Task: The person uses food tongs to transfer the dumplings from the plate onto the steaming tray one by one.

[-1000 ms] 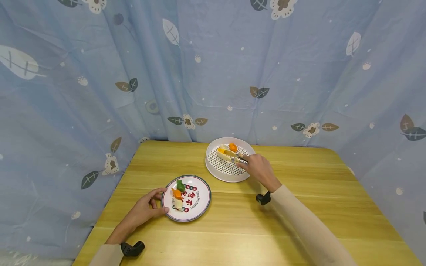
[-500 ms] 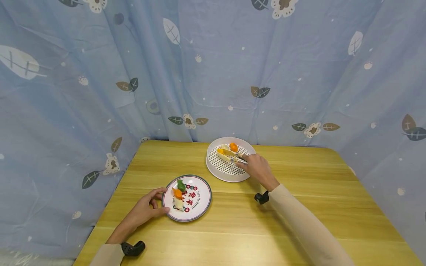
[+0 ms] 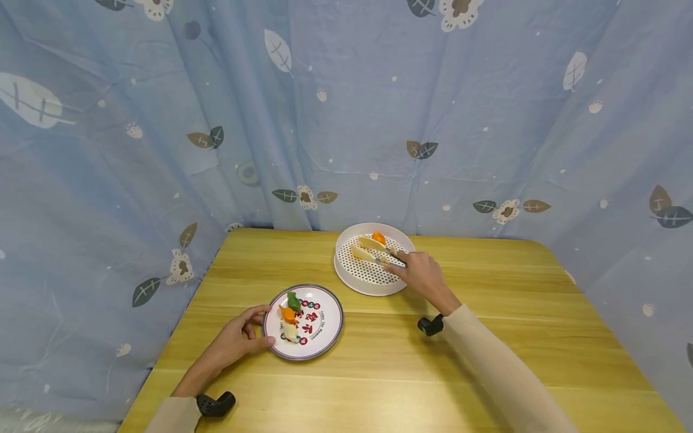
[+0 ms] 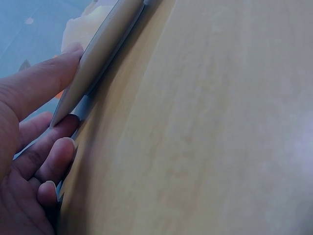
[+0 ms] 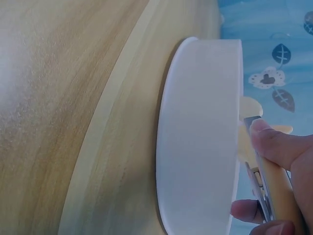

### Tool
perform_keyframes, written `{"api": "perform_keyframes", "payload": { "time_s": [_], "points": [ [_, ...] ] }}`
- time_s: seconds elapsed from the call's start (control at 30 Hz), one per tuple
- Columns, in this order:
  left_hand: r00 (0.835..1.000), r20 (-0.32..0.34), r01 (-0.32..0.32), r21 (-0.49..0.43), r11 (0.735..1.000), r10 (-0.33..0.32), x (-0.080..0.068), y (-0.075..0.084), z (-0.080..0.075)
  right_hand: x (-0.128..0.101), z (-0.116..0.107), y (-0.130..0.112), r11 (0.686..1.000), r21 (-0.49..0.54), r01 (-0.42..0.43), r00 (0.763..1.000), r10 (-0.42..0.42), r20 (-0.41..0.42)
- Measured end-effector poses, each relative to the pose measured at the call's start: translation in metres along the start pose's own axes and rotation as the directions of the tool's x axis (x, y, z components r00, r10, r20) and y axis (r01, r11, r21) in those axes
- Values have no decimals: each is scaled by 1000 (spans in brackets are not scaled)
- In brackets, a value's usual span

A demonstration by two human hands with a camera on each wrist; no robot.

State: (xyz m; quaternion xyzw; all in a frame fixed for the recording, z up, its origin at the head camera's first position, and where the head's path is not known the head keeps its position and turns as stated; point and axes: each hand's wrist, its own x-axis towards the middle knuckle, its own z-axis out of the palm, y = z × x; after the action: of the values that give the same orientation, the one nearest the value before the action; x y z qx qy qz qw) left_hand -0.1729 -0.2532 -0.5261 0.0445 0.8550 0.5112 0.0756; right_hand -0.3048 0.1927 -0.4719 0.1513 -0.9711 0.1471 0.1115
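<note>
My left hand holds the left rim of a white plate with a dark edge and red lettering; in the left wrist view the thumb lies over the rim and fingers under it. On the plate sit a green piece, an orange piece and a pale piece, in a row. My right hand grips tongs with pale, flat tips, spread apart inside a round white steamer tray with a perforated floor. By the tips are a yellow piece, partly hidden, and an orange piece.
The wooden table carries both plate and tray, the tray near the back edge. Behind and beside it hangs a blue patterned curtain. Black wrist cameras are strapped to both wrists.
The tongs' tips have spread wider, the upper one shifting back over the spot where a pale piece showed. My left hand and the plate stay put.
</note>
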Motion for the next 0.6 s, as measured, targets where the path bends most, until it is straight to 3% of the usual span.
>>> {"api": "perform_keyframes", "payload": {
  "time_s": [0.4, 0.6],
  "points": [
    [1000, 4, -11, -4, 1000, 11, 0, 0, -1, -14, -13, -2, 997, 77, 27, 998, -22, -65],
    [1000, 3, -18, 0, 1000, 18, 0, -2, -1, -25, -13, -6, 993, 116, 22, 998, -16, -53]
  ]
}}
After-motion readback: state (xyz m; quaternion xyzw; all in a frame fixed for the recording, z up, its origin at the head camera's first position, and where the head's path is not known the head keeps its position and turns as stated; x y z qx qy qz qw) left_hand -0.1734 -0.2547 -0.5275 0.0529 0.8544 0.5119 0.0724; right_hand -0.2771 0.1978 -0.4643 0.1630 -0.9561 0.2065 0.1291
